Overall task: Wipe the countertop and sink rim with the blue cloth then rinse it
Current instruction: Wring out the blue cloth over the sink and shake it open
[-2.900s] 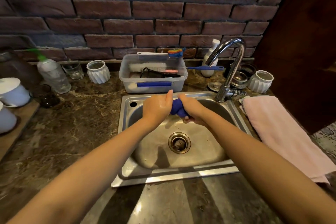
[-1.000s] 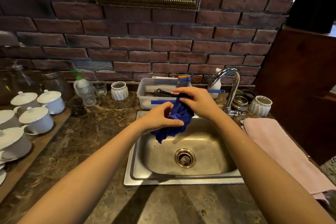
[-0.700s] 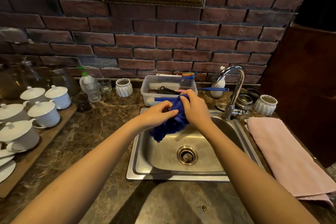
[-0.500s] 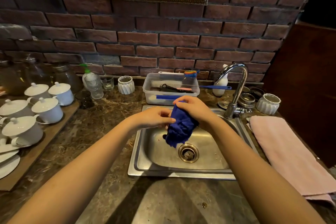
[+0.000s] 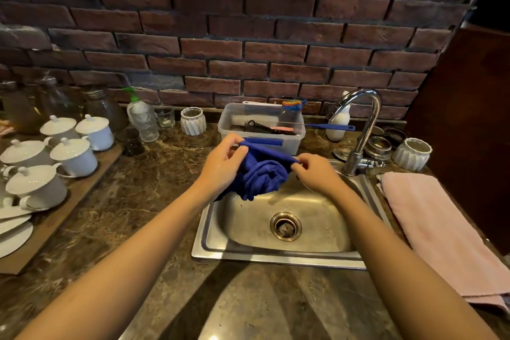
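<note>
The blue cloth [image 5: 262, 178] hangs bunched above the back left part of the steel sink [image 5: 276, 252]. My left hand [image 5: 223, 164] pinches its top edge at the left, and my right hand [image 5: 314, 172] pinches the same edge at the right, so the edge is stretched between them. The rest of the cloth droops in folds toward the basin. The drain [image 5: 285, 226] sits below, uncovered. The chrome tap [image 5: 358, 130] stands at the sink's back right, with no water running. Dark marble countertop [image 5: 132, 196] surrounds the sink.
A clear plastic tub [image 5: 262, 130] with brushes stands behind the sink. White lidded cups [image 5: 71, 156] and plates sit on a wooden board at the left. A pink towel [image 5: 441, 232] lies right of the sink. Ribbed white cups, glasses and bottles line the brick wall.
My hands have moved apart, spreading the cloth's top edge, where earlier they squeezed it into a wad. The view has shifted left and up.
</note>
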### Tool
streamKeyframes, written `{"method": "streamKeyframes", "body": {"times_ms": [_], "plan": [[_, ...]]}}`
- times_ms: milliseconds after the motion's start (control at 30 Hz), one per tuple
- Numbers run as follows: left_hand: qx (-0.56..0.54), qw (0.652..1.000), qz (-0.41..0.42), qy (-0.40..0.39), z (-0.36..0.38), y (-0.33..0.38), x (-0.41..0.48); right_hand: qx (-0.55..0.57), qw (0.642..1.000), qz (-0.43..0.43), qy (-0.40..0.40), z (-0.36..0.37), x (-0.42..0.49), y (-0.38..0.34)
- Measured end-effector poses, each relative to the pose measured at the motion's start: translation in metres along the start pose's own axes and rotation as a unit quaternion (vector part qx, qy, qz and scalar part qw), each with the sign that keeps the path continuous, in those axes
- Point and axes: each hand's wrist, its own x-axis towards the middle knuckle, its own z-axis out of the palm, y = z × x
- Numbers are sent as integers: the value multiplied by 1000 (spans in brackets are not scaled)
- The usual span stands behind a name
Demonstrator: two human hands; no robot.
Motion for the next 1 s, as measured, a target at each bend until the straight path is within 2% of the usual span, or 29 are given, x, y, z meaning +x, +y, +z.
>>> {"method": "streamKeyframes", "body": {"times_ms": [33,67,133,267,300,333,367,433,500,567,633,700,767,833,900,1000], "plan": [[30,999,16,-10,1,-2,-2,85,995,54,-8,5,0,-2],[64,997,33,-20,3,-4,-4,192,975,112,-18,9,1,-5],[126,989,59,-47,6,-9,-7,373,906,200,-6,13,6,-11],[192,970,47,-144,11,-12,-16,517,791,318,72,17,16,-15],[194,969,39,-146,12,-13,-17,529,778,329,74,19,16,-16],[184,973,33,-134,13,-13,-16,524,785,321,80,22,16,-15],[164,980,24,-112,13,-14,-15,478,824,290,94,27,16,-12],[88,994,-17,-58,11,-16,-12,305,927,170,136,34,11,-5],[-17,997,-70,-4,7,-18,-10,158,977,29,138,35,3,5],[-86,991,-96,43,3,-18,-7,25,994,-55,91,33,-1,14],[-107,988,-95,59,2,-16,-5,-79,991,-95,48,29,-3,21],[-95,991,-87,45,2,-14,-3,-118,983,-128,65,25,-1,26],[-93,992,-86,30,5,-11,0,-108,977,-148,110,23,1,29],[-114,990,-83,14,6,-7,3,37,989,-98,104,22,7,27],[-127,989,-77,-8,9,2,7,234,972,-22,9,19,11,19],[-68,995,-52,-59,11,17,12,349,929,-16,-125,13,13,5]]}}
